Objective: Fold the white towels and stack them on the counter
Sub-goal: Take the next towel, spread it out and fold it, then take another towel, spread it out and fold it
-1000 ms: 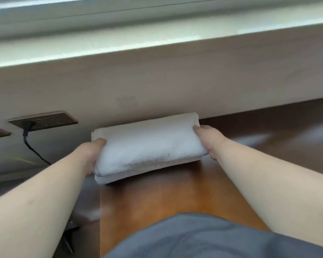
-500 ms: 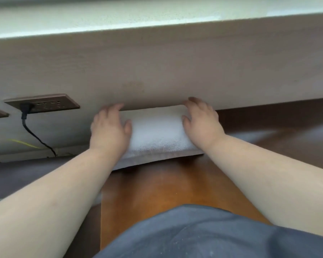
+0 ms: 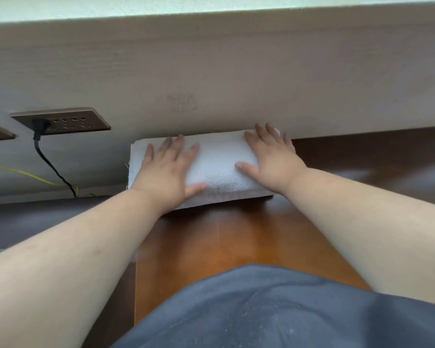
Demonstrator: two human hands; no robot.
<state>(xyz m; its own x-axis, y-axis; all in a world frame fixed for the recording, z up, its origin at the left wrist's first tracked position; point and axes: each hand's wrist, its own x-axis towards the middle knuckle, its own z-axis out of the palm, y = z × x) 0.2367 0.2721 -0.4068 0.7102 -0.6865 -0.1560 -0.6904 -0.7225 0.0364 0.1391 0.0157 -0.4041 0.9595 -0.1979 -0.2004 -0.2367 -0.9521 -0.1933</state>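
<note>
Towel [image 3: 219, 167], folded, lies on the wooden counter [image 3: 236, 242] against the wall; left hand [image 3: 166, 172] and right hand [image 3: 269, 159] press it flat-fingered. Only this one shows.

Soft daylight comes from the top edge; dim under the hands, slight blur everywhere, straight lines bend at borders.

Folded white towel [image 3: 219, 162] flat on counter [image 3: 236, 237]

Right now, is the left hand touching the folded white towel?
Touching. The head view shows the left hand lying flat with spread fingers on the folded white towel.
</note>
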